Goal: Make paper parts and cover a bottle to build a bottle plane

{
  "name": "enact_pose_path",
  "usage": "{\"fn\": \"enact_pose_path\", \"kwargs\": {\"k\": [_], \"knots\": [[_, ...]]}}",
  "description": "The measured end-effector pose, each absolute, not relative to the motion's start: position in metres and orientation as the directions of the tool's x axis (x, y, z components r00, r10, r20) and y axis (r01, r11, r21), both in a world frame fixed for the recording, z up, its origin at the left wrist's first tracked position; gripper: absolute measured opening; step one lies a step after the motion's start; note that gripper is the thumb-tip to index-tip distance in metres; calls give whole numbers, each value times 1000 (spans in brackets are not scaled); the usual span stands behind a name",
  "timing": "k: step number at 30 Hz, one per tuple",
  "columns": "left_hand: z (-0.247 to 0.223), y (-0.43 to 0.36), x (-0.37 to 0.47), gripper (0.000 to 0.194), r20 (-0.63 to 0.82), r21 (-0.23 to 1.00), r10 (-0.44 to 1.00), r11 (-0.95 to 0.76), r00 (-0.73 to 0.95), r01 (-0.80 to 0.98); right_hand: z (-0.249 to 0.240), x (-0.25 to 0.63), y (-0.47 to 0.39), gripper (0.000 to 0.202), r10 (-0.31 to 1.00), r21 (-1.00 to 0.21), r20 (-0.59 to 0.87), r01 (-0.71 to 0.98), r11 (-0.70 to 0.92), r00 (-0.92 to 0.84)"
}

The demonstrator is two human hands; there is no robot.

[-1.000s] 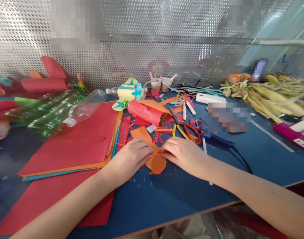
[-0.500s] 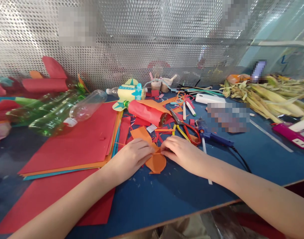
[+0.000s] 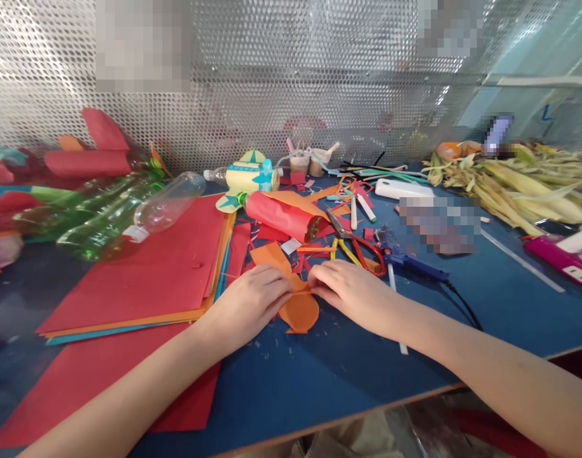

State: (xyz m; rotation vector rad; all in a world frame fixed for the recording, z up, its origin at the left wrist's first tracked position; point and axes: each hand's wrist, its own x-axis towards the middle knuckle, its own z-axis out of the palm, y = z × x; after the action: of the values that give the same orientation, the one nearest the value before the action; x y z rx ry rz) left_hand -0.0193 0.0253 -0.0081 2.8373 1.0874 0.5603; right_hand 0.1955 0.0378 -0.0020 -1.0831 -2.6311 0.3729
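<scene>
paper (image 3: 299, 310) between left hand (image 3: 258, 291) and right hand (image 3: 346, 292)

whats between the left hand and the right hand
Orange paper lies between the left hand and the right hand, with the fingertips of both at its upper part; the head view shows this.

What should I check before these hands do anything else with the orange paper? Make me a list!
1. Left hand on the orange paper: ok, its fingertips pinch one side.
2. Right hand on it too: ok, at the other side.
3. Scissors blades pointing away from the hands: ok.
4. Space beyond the hands free of paper scraps: not ok, lots lie there.
5. Glue gun cool: cannot tell, heat doesn't show.
</scene>
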Motion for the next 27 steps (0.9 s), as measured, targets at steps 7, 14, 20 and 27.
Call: {"fn": "enact_pose_path", "kwargs": {"k": [7,14,20,27], "knots": [[-9,27,-21,21,363,176,612,-786,703,593,-1,195,39,7,722,-334,160,651,682,-674],[-9,28,-23,22,337,165,619,-780,709,603,-1,196,38,10,667,-263,209,616,742,-715],[-8,27,-22,24,369,178,641,-760,673,626,-2,195,40,10,716,-314,178,651,691,-675],[-12,28,-21,16,370,266,676,-734,637,625,1,194,39,7,714,-256,156,670,697,-683]]}}
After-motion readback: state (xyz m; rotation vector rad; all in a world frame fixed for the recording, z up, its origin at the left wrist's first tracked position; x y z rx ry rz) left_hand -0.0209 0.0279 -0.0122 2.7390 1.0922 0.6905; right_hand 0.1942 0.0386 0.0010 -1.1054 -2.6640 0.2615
